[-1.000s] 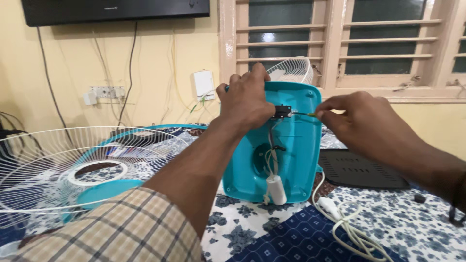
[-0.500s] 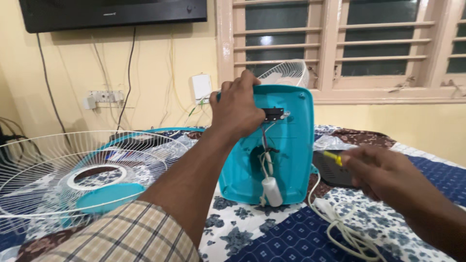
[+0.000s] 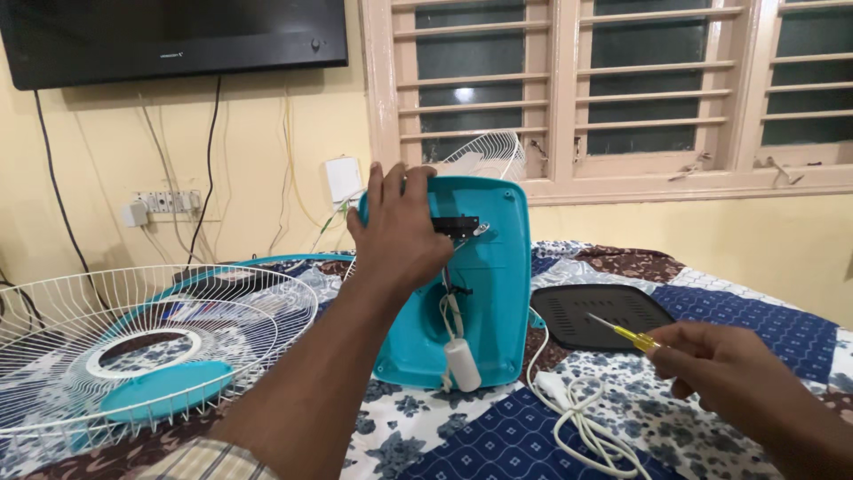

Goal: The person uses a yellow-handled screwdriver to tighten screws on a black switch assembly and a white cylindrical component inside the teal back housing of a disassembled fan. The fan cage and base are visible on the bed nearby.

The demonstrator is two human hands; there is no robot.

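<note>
A teal fan base housing stands upright on the bed, its open underside facing me, with wires and a white capacitor hanging inside. My left hand grips its upper left edge, next to a small black part near the top. My right hand is low on the right, apart from the housing, and holds a small yellow-handled screwdriver with its tip pointing up and left.
A white wire fan guard with teal blades lies at the left on the patterned bedspread. A black plastic cover lies right of the housing, and a coiled white cord lies in front. Another guard stands behind.
My right hand has pulled away from the top of the housing, down and to the right, with the screwdriver. My left hand stays on the housing.
</note>
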